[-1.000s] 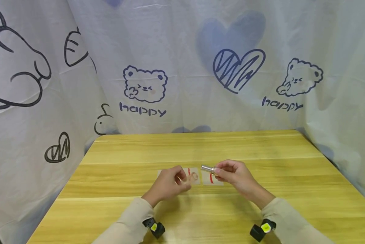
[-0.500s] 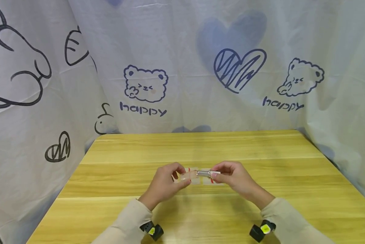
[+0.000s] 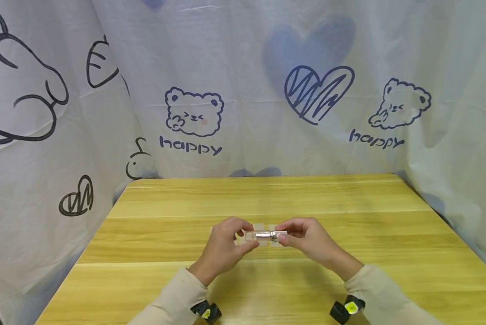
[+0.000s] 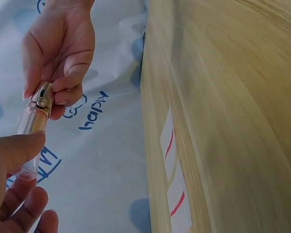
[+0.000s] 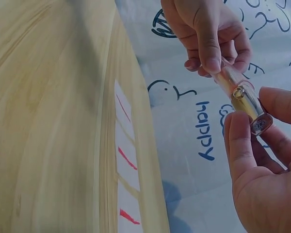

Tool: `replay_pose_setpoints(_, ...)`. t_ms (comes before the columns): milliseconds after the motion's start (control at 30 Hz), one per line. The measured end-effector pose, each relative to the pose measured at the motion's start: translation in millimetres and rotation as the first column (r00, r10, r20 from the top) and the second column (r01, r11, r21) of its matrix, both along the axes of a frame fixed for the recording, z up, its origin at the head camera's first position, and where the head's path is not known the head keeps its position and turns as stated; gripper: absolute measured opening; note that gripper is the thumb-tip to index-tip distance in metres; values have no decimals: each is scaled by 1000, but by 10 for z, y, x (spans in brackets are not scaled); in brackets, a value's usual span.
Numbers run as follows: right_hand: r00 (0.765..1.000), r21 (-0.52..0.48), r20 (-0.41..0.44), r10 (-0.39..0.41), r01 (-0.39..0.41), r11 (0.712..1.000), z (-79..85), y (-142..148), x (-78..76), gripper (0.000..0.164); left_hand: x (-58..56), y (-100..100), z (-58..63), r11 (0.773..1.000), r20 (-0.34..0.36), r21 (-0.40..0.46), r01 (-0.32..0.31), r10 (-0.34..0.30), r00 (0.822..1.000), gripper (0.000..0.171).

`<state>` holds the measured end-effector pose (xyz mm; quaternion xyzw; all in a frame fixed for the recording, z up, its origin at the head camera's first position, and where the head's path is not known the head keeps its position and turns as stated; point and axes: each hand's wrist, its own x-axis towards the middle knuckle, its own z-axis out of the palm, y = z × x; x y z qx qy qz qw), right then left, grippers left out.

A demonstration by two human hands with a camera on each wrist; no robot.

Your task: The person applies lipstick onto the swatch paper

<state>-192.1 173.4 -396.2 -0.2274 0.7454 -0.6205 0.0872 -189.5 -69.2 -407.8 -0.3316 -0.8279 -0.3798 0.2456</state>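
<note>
A lipstick (image 3: 278,234) with a shiny metallic base lies sideways between the two hands, above the table. Its clear cap (image 4: 26,124) covers the metal inner tube and reaches the ring at the base in the wrist views. My left hand (image 3: 225,241) pinches the closed end of the cap between thumb and fingers. From the other side, my right hand (image 3: 313,243) holds the base between thumb and fingers. A small round fitting (image 5: 238,92) sits on the base's collar.
White strips with red marks (image 5: 127,158) lie flat on the wooden table (image 3: 178,203) beneath the hands. A pale curtain (image 3: 251,135) with drawings hangs behind the table and along its sides.
The lipstick, held apart from the clear cap a second ago, has moved left into it. Both hands have come closer together, with the cap now over the inner tube.
</note>
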Motion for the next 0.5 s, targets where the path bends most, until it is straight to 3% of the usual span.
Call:
replay_pose_setpoints(267,999,-38,45,3,-1,999,28,-16,13,34,4,23,9,1000,-36,2,22,-22,999,26)
replay_pose_setpoints(500,995,-86,75,59,-52,995,15,6,4,33,14,15,12,998,-33,10,59,-59,998,26)
